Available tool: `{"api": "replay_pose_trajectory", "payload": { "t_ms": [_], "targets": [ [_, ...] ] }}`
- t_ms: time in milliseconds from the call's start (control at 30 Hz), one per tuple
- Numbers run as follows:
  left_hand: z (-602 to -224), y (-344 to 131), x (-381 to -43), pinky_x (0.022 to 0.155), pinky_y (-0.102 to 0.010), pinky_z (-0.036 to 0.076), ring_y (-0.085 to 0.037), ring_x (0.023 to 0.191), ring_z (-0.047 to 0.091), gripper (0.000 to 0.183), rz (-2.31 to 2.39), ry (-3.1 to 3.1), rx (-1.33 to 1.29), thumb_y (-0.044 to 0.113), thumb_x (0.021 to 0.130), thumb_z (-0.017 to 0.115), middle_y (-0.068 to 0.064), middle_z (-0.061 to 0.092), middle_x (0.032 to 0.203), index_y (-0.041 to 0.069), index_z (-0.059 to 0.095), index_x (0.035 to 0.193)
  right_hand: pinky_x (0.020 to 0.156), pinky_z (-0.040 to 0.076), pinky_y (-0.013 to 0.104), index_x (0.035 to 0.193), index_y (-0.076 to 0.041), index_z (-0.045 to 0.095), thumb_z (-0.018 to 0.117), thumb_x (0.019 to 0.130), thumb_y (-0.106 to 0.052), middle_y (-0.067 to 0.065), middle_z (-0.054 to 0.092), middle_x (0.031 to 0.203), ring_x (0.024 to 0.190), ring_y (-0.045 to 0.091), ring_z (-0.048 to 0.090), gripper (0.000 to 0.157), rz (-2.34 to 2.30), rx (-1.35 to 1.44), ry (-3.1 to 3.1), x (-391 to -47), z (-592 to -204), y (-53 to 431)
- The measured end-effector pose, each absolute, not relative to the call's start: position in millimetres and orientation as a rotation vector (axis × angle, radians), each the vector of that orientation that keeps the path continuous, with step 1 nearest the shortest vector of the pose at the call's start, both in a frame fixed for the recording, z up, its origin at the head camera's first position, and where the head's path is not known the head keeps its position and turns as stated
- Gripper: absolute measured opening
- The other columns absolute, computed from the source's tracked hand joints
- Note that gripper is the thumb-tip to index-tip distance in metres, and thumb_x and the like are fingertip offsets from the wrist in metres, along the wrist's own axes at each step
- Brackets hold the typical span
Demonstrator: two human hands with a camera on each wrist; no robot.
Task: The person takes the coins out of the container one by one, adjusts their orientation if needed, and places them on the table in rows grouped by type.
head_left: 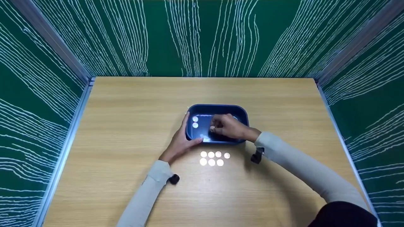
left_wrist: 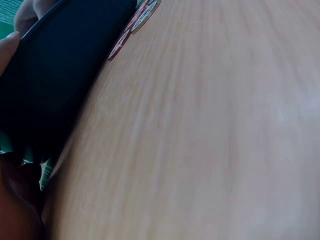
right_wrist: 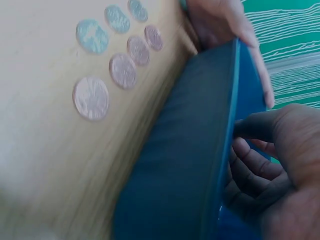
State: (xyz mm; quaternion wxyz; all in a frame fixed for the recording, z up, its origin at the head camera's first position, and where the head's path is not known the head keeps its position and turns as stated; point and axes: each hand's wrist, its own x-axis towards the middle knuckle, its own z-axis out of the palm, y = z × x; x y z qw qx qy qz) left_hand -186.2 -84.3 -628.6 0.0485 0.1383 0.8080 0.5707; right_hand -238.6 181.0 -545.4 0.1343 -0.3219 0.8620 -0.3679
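Note:
A blue rectangular tray with rounded corners rests on the table. My left hand grips its left end, with the fingers along the outer side and the thumb on the front rim. My right hand reaches into the tray from the right, its fingers curled, and pinches a coin between thumb and fingertips. Two coins lie inside the tray near its left wall. In front of the tray, several coins form two rows; in the right wrist view, silvery coins lie beside copper-coloured coins.
A light wooden table carries everything. Green panels with wavy white lines enclose it at the back and sides, joined by metal posts. A dark wrist camera sits on the left sleeve, another camera on the right.

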Motion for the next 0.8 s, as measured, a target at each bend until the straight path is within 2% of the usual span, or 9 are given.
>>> {"api": "replay_pose_trajectory", "payload": {
  "t_ms": [200,433,600,800],
  "targets": [
    [-629.8,-83.9,-186.3,0.124,-0.055,0.04,-0.037,0.152,0.047,0.127,1.724,2.485,0.419,0.053,0.087,0.09,-0.015,0.028,0.18,0.034,0.004,0.179,0.074,0.056,0.03,0.104,-0.002,0.074,0.079,0.096,0.001,0.005,0.077,0.089,0.082,0.015,0.07,0.009,-1.14,-0.895,2.488,-223.5,-540.1,183.0],
    [-628.5,-83.1,-186.2,0.127,-0.052,0.036,-0.032,0.155,0.043,0.126,1.737,2.46,0.404,0.052,0.088,0.089,-0.012,0.027,0.181,0.034,0.005,0.179,0.071,0.056,0.025,0.106,-0.002,0.075,0.08,0.099,-0.003,0.005,0.077,0.088,0.077,0.013,0.069,0.009,-1.217,-0.858,2.456,-207.0,-532.9,186.7],
    [-629.1,-82.9,-186.3,0.127,-0.054,0.036,-0.033,0.155,0.044,0.126,1.743,2.459,0.404,0.052,0.088,0.089,-0.012,0.028,0.181,0.035,0.005,0.179,0.074,0.057,0.025,0.107,-0.003,0.076,0.081,0.099,-0.005,0.004,0.077,0.091,0.082,0.014,0.07,0.01,-1.228,-0.855,2.457,-198.4,-527.0,191.5],
    [-629.8,-83.2,-186.0,0.126,-0.056,0.038,-0.036,0.153,0.047,0.127,1.727,2.479,0.405,0.056,0.087,0.089,-0.014,0.03,0.18,0.035,0.005,0.179,0.069,0.057,0.024,0.107,-0.001,0.075,0.08,0.1,-0.005,0.006,0.076,0.089,0.076,0.015,0.069,0.01,-1.269,-0.843,2.426,-188.1,-525.4,197.8]
  ]
}}
